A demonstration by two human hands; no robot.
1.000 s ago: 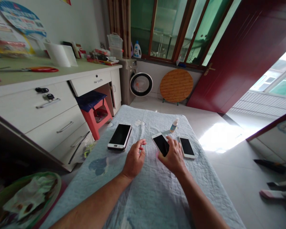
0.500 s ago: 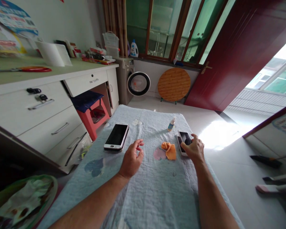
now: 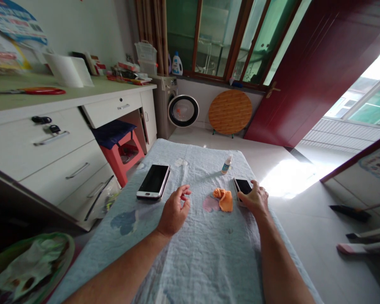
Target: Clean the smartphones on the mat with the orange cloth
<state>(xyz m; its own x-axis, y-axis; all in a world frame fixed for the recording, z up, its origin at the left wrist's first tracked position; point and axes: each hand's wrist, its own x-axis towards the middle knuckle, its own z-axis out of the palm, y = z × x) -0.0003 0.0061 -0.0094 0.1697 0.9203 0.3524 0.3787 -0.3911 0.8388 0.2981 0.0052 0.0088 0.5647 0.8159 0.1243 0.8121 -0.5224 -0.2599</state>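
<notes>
My right hand point(image 3: 256, 196) spans a white-edged smartphone point(image 3: 243, 186) at the right of the cloth-covered table, thumb on its near left side and fingers at its right edge. Part of that phone is hidden under the hand. My left hand point(image 3: 175, 210) hovers over or rests on the middle of the cloth, with nothing in it and its fingers loosely bent. To its left lies a larger white smartphone point(image 3: 153, 179), dark screen up, on top of another dark-edged one. Between my hands sits a crumpled orange cloth point(image 3: 224, 199). A small spray bottle point(image 3: 227, 164) stands upright behind it.
A pale blue quilted cover point(image 3: 202, 261) drapes the table. On the left are a white drawer desk point(image 3: 55, 160), a red stool point(image 3: 122, 156) and a waste basket point(image 3: 70, 253). Behind stand a washing machine with open door point(image 3: 183, 110) and a round wooden tabletop point(image 3: 230, 112).
The upper phone under my right hand has shifted toward me and now lies more squarely over the one beneath. My left hand has barely moved.
</notes>
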